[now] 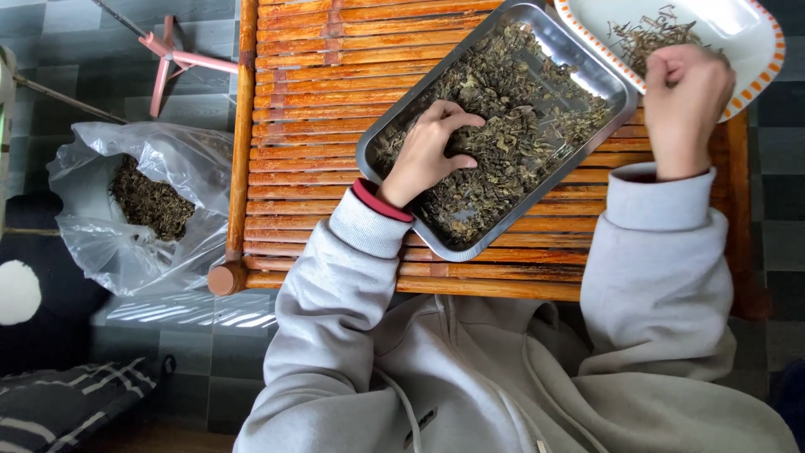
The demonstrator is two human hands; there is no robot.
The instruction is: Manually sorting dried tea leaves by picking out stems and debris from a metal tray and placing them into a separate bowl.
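Fingers (457,126) of my left hand (428,151) are loosely curled and spread over the dried leaves (520,109), tips pressed into the heap, gripping nothing that I can make out. My right hand (688,92) is bunched into a closed fist over the white dish (755,33); whether it pinches any stems I cannot tell.

From the head view, the leaves fill a rectangular metal tray (587,71), shiny steel with rounded corners, set slantwise on the desk (319,101). That desk is made of reddish-brown bamboo slats with a round post at the corner. The white dish has an orange dashed rim and holds a small pile of thin dry stems (650,33); it overlaps the tray's upper right edge. On the tiled grey floor (210,361) to the left sits a crumpled clear plastic bag (92,226) with more dark leaves inside. A pink metal stand (172,59) lies beyond it. Grey sweatshirt sleeves (654,252) cover both arms.
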